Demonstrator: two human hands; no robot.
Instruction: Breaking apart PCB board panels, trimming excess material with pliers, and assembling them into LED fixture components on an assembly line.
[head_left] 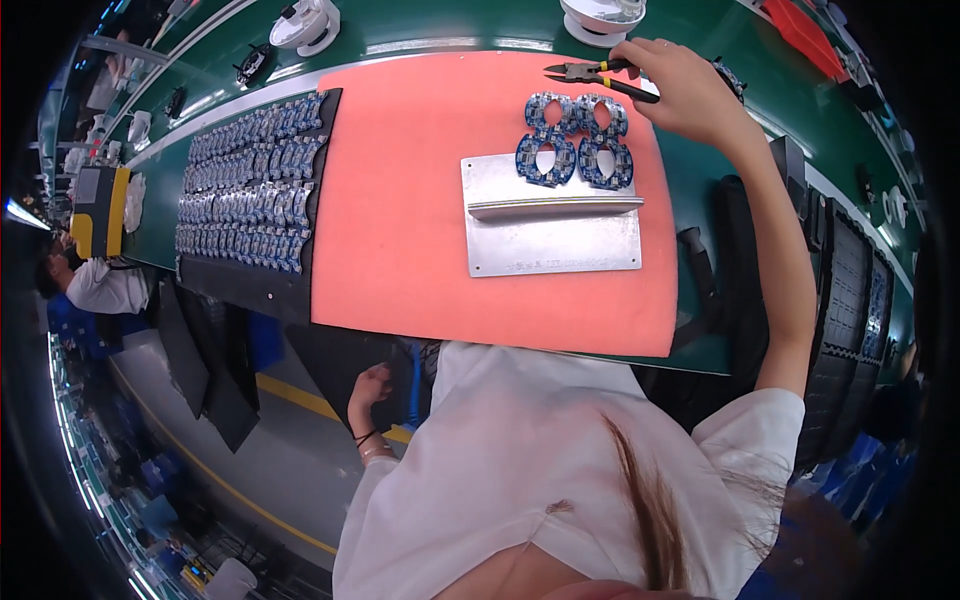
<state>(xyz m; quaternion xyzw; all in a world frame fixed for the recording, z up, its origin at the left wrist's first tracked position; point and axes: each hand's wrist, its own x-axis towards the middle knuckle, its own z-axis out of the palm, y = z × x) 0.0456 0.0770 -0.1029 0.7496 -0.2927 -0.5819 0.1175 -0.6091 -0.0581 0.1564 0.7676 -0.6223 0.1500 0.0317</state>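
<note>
At the far right of the pink mat (400, 200), my right hand (672, 85) has its fingers closed on side cutters (578, 72) with black-and-yellow handles. The jaws point left and stand slightly apart. Just nearer lie several blue, oval circuit boards (546, 158), each with a hole in the middle, joined in a block. The block's near part rests on a silver metal plate (550, 243) that has a raised bar (555, 206) across it. Below the table's near edge hangs my left hand (371, 386), its fingers curled, with nothing visible in it.
On the left, rows of blue circuit boards (245, 205) sit on a black sheet (225, 288). White round-based devices (305, 27) stand along the far side of the green table (420, 30). Black trays (850, 290) are at the right. Another person (105, 287) sits far left.
</note>
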